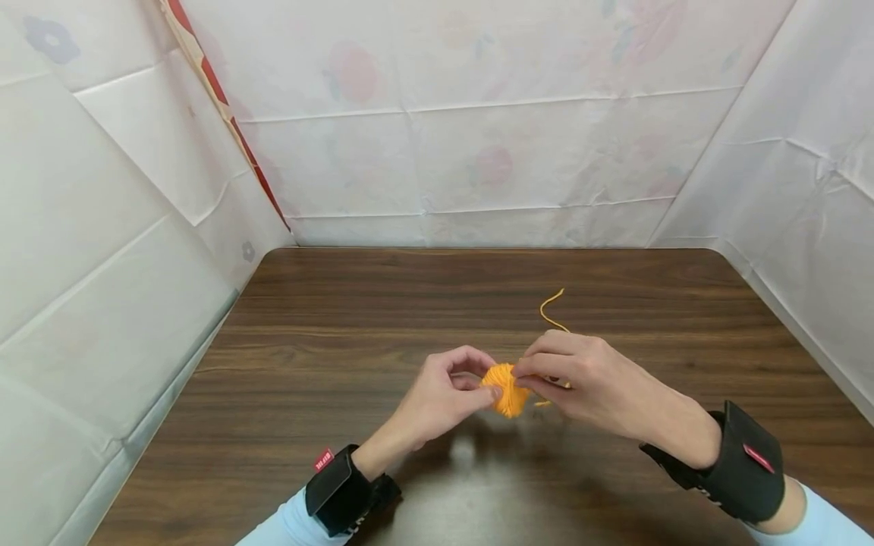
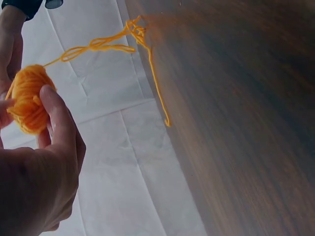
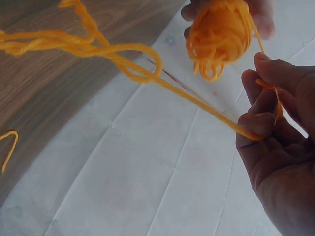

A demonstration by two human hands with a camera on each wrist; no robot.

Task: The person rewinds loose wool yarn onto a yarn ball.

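1. The desk (image 1: 341,341) is carrying nothing but a short trailing end of yarn, lying on the wood just beyond the hands toward the far side.
2. The left hand (image 1: 437,402) is holding the yarn ball (image 1: 507,388) above the near middle of the desk, its fingers (image 2: 59,123) curling round the ball's left side with the thumb pressing on it.
3. The right hand (image 1: 594,387) is meeting the ball from the right, its fingers (image 3: 261,123) pinching the loose strand (image 3: 128,59) that is running off the ball.
4. The ball is looking very light and soft, likely squashing under any firm squeeze, so a gentle pinch across its wound middle seems best.
5. The strand is limp and loosely tangling, probably slipping unless it is being pinched close to the ball.
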